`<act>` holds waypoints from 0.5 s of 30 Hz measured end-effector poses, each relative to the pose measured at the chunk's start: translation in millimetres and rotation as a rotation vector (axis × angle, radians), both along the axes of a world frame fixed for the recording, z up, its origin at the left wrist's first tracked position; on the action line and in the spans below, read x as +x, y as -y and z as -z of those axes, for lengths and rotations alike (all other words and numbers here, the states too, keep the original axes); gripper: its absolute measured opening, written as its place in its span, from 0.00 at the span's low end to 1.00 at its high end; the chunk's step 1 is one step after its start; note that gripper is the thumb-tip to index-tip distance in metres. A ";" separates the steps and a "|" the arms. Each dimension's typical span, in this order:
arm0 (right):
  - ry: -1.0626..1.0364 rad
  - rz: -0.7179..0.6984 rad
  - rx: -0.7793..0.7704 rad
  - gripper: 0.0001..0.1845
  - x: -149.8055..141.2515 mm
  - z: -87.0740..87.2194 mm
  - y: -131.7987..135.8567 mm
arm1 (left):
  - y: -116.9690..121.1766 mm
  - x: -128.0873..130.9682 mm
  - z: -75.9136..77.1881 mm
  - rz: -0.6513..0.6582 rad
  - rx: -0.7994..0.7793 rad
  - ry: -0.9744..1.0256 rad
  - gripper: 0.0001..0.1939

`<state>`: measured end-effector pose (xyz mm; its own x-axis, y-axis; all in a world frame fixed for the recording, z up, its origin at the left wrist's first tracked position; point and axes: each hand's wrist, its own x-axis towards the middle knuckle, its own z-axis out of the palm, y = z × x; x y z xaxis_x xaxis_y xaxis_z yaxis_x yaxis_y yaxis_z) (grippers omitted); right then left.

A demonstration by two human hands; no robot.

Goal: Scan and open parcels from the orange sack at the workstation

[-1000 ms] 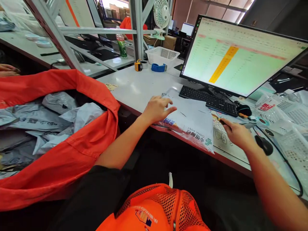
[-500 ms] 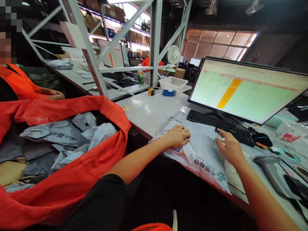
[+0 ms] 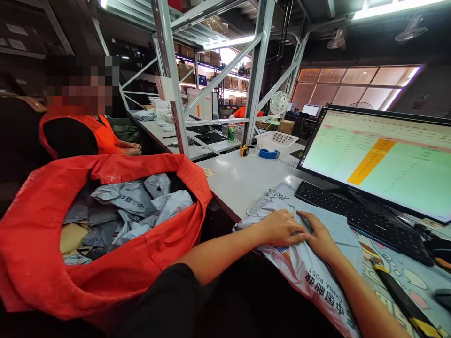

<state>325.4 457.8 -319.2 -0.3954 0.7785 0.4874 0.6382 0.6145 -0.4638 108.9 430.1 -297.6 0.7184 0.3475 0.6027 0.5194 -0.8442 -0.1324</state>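
A white plastic mailing bag (image 3: 313, 286) printed with "CHINA POST" lies crumpled along the front edge of the desk. My left hand (image 3: 283, 227) is on its upper part, fingers bent over the plastic. Right beside it, my right hand (image 3: 320, 237) grips the bag, its thumb touching or nearly touching my left hand. Folds run through the plastic below both hands. Some fingertips are hidden, as is whatever the bag contains.
At left stands a big red sack (image 3: 169, 239) with several grey parcels (image 3: 130, 197). A person in an orange vest (image 3: 105, 131) sits behind it. Keyboard (image 3: 352, 216), monitor (image 3: 380, 159) and a yellow-black cutter knife (image 3: 401, 295) lie to the right. A metal post (image 3: 172, 80) rises behind the desk.
My right hand has come left from near the keyboard onto the bag, beside my left hand. The bag is more creased. The view has swung left, showing more of the sack and the person.
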 end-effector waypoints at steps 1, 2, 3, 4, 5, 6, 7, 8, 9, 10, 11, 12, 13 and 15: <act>0.035 -0.014 -0.009 0.32 0.8 1.3 -1.7 | -1.0 0.0 2.6 -0.013 -0.004 0.012 0.21; 0.080 -0.016 -0.023 0.35 0.4 1.4 -3.3 | -2.1 0.2 5.5 -0.032 -0.005 0.020 0.22; 0.132 -0.004 -0.040 0.37 -1.4 0.2 -4.6 | -3.2 0.5 8.5 -0.047 0.000 0.026 0.23; 0.188 0.019 -0.051 0.40 -4.7 -2.3 -5.4 | -4.0 0.8 11.3 -0.053 0.011 0.031 0.23; 0.247 0.048 -0.047 0.41 -9.6 -6.0 -5.7 | -4.5 0.9 13.6 -0.046 0.027 0.039 0.23; 0.307 0.077 -0.023 0.43 -15.7 -10.9 -5.4 | -4.4 0.8 15.4 -0.036 0.047 0.048 0.23; 0.367 0.099 0.020 0.43 -23.0 -16.7 -4.7 | -3.8 0.4 16.6 -0.026 0.068 0.061 0.24; 0.425 0.111 0.079 0.43 -30.9 -23.1 -3.7 | -2.6 -0.2 17.2 -0.019 0.087 0.077 0.24; 0.481 0.112 0.142 0.41 -39.2 -29.8 -2.6 | -1.1 -1.0 17.2 -0.019 0.101 0.094 0.24; 0.538 0.101 0.193 0.39 -47.5 -36.4 -1.7 | 0.6 -1.8 16.7 -0.017 0.109 0.107 0.24; 0.594 0.089 0.217 0.36 -55.6 -42.7 -1.3 | 2.2 -2.5 16.0 -0.012 0.112 0.118 0.24; 0.647 0.083 0.212 0.35 -63.2 -48.5 -1.5 | 3.4 -2.7 15.0 -0.005 0.111 0.125 0.24; 0.700 0.084 0.184 0.34 -70.2 -53.7 -2.3 | 4.0 -2.5 13.9 0.002 0.108 0.128 0.24; 0.804 0.117 0.093 0.34 -82.5 -62.2 -5.8 | 3.4 -0.7 11.4 0.011 0.100 0.126 0.24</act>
